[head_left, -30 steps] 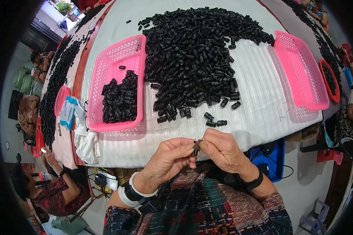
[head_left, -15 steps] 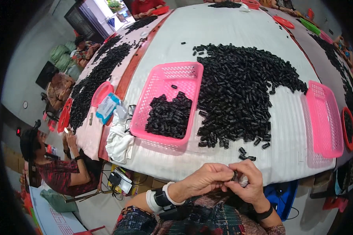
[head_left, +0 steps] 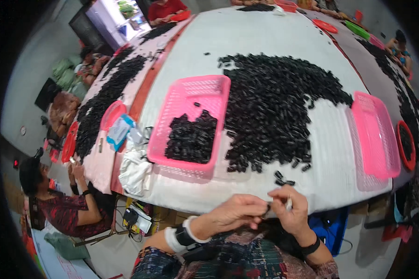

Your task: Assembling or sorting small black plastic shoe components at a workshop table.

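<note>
My left hand [head_left: 238, 211] and my right hand [head_left: 292, 211] are close together in front of the table's near edge. A small dark piece [head_left: 268, 208] sits pinched at the fingertips of my left hand, with the right fingertips right beside it. Within the curled fingers of my right hand shows a whitish thing [head_left: 289, 203], too small and covered to name. Just beyond my hands lie a few loose short black cylindrical parts [head_left: 279, 176]. Farther off spreads a large pile of the same parts [head_left: 270, 116]. Left of it, a pink basket [head_left: 154, 151] holds more of them.
Another pink basket [head_left: 379, 139] stands at the right, beside a red round tray [head_left: 406, 144]. White cloth [head_left: 135, 174] and a blue-and-white packet [head_left: 121, 131] lie at the left. A co-worker [head_left: 70, 204] sits at left; other people work around the table. A blue bin [head_left: 333, 228] is below.
My fingertips have drawn slightly apart around the dark piece, and the right hand has tipped more upright. The whole view has shifted a little, so the table things appear farther left.
</note>
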{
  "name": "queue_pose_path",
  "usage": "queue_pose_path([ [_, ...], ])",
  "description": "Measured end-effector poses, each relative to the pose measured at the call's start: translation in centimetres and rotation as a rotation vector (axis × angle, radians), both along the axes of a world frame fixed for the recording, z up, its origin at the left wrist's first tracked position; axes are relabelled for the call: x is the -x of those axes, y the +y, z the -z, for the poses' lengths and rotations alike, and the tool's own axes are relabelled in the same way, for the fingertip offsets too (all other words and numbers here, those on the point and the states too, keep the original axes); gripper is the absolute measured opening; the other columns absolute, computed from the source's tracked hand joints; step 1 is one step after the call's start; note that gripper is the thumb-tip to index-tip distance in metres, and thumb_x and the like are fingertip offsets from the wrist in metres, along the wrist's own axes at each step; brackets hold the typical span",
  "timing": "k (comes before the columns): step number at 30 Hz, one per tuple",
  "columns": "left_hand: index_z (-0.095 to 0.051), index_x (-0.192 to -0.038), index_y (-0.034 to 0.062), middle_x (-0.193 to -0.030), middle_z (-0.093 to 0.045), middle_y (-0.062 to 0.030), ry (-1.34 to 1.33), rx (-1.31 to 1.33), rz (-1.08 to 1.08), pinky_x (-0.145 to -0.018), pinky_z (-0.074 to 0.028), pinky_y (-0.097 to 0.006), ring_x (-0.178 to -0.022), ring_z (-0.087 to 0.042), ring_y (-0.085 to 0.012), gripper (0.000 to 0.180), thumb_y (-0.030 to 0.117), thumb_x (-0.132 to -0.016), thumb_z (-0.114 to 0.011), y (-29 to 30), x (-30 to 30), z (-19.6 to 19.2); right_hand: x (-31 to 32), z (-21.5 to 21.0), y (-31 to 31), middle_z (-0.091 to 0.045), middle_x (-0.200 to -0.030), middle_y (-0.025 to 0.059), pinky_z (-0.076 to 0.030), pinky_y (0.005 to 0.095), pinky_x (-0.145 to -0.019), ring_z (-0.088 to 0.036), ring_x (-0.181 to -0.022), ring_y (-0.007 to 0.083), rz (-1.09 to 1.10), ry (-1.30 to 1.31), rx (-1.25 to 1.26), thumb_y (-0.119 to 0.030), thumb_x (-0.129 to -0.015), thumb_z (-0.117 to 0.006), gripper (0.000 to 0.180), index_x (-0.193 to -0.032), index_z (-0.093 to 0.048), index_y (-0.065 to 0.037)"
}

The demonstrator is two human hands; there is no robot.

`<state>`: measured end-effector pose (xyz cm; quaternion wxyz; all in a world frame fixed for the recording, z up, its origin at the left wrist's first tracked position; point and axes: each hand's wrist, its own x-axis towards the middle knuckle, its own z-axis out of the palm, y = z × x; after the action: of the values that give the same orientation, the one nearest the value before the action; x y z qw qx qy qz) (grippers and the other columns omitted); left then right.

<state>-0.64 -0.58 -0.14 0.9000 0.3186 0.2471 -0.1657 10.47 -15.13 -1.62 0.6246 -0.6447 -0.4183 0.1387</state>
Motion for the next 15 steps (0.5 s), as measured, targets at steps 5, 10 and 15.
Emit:
queue_pose_path([
  [5,-0.055,-0.093,0.004,-0.079,-0.055,-0.003,-0.075,-0.363,-0.48,-0.055,-0.048,-0.019,-0.065,-0.056,-0.0094,0.013,0.006,-0.081,-0.059,5.8,2.6,-2.4,-2.4,1.0,-0.5,-0.053,-0.068,0.0104,-0.042,0.0308,-0.055,-0.052,-0.06,0.024,0.275,-0.246,0.169,-0.004,-0.068,-0.068,0.017,-0.081,-0.057,-0.001],
  [10,-0.058,-0.087,0.0042,-0.076,-0.061,-0.005,-0.088,-0.233,-0.788,-0.05,-0.048,-0.02,-0.064,-0.058,-0.0107,0.008,0.012,-0.085,-0.058,14.0,2.4,-2.2,-2.9,2.8,-1.0,-0.05,-0.078,0.0082,-0.044,0.0342,-0.053,-0.055,-0.065,0.0265,0.407,-0.399,0.383,-0.008,-0.064,-0.068,0.023,-0.085,-0.057,-0.007],
  [15,-0.057,-0.088,0.0036,-0.078,-0.06,-0.0049,0.003,-0.344,-1.032,-0.051,-0.048,-0.02,-0.067,-0.058,-0.0106,0.009,0.012,-0.086,-0.056,15.7,1.4,-2.4,-2.3,3.1,0.0,-0.049,-0.078,0.0071,-0.044,0.0341,-0.052,-0.055,-0.064,0.0253,0.385,-0.478,0.476,-0.009,-0.064,-0.069,0.024,-0.084,-0.057,-0.006],
])
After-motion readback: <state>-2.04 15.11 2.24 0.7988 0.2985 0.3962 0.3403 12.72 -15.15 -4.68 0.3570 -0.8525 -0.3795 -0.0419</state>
